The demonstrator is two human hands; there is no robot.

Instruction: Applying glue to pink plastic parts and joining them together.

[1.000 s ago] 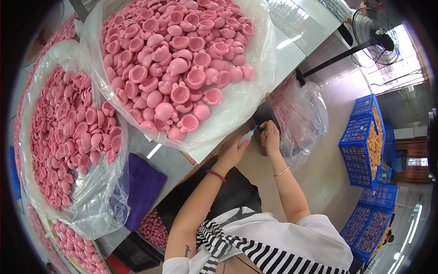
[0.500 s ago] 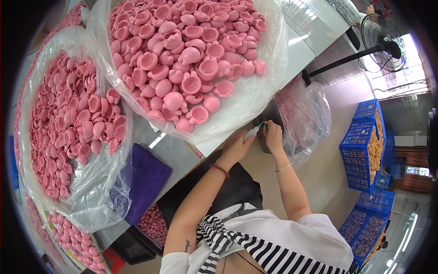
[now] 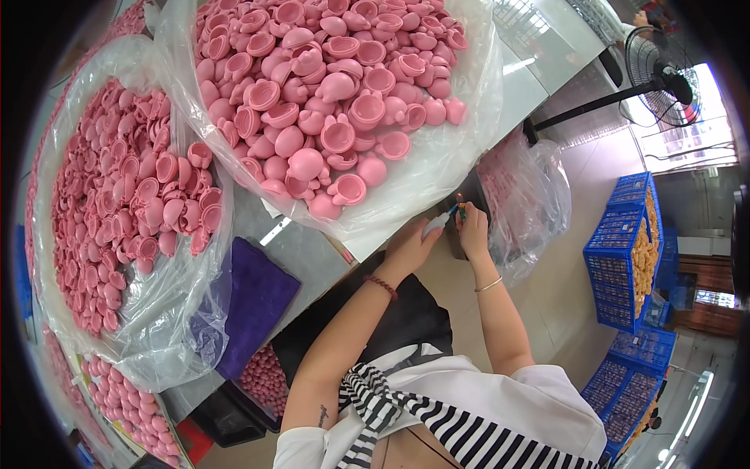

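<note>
My left hand [image 3: 408,248] is wrapped round a small whitish squeeze bottle [image 3: 437,224]; its thin blue tip points up toward the right. Close beside that tip, my right hand [image 3: 473,233] grips a small green lighter [image 3: 462,211], mostly hidden by the fingers. A small orange glow, like a flame, shows just above the lighter. Both hands are past the table's edge, to the right of a big clear plastic bag [image 3: 469,102] heaped with hollow pink plastic half-shells [image 3: 337,134].
At the left lies another plastic bag [image 3: 156,344] of pink shells, with a folded purple cloth [image 3: 254,305] next to it. A dark bin lined with clear plastic [image 3: 539,203] stands right of my hands. Blue crates [image 3: 613,273] and a black fan [image 3: 664,82] are farther right.
The orange glow has appeared above the lighter. The bottle and its blue tip have shifted slightly right; both hands keep their grip.
</note>
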